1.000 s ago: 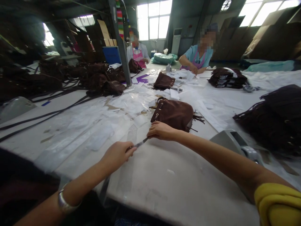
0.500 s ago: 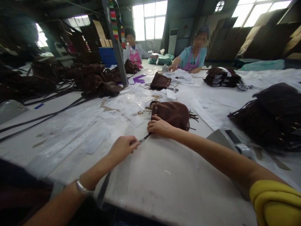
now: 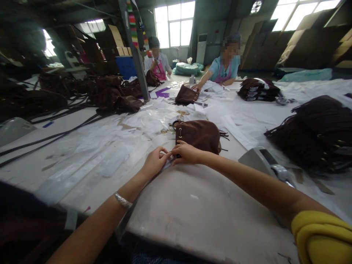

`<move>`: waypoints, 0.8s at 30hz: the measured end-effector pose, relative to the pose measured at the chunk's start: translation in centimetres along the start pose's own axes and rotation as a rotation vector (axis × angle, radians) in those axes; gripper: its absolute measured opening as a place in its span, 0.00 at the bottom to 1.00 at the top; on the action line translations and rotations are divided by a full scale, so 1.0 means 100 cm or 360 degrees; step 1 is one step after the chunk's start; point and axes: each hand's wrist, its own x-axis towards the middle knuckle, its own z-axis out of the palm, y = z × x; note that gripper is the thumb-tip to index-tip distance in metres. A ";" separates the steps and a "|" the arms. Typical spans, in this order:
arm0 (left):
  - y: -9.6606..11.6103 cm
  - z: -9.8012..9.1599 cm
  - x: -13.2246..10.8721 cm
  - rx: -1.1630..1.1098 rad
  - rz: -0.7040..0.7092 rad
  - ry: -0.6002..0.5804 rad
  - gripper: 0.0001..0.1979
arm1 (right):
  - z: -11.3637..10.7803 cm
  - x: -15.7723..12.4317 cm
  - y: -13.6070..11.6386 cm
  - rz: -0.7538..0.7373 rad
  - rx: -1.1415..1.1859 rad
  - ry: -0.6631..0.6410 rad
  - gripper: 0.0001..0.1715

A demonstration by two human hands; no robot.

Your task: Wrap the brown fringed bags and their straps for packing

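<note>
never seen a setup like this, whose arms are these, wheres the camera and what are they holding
No robot here: these are a person's bare hands, seen from one camera worn on their head, looking forward and down. The left hand and right hand meet by the near corner of a brown bag; what their fingertips grip is too hidden to tell. Clear plastic sheets spread over the white table, with a grey device and a dark fringed pile toward the right. Farther off, a co-worker in a blue top has one hand at another brown bag.
</note>
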 end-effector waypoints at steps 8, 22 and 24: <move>-0.018 -0.059 -0.083 -0.0402 -0.0722 -0.0841 0.31 | -0.002 -0.018 0.012 0.0012 -0.0159 0.0078 0.06; -0.078 -0.133 -0.240 -0.0187 -0.1016 -0.0736 0.31 | -0.007 -0.051 0.024 0.0318 -0.0529 0.0019 0.10; -0.082 -0.132 -0.246 -0.0052 -0.0882 -0.0604 0.29 | -0.007 -0.052 0.012 0.0354 -0.0522 0.0006 0.18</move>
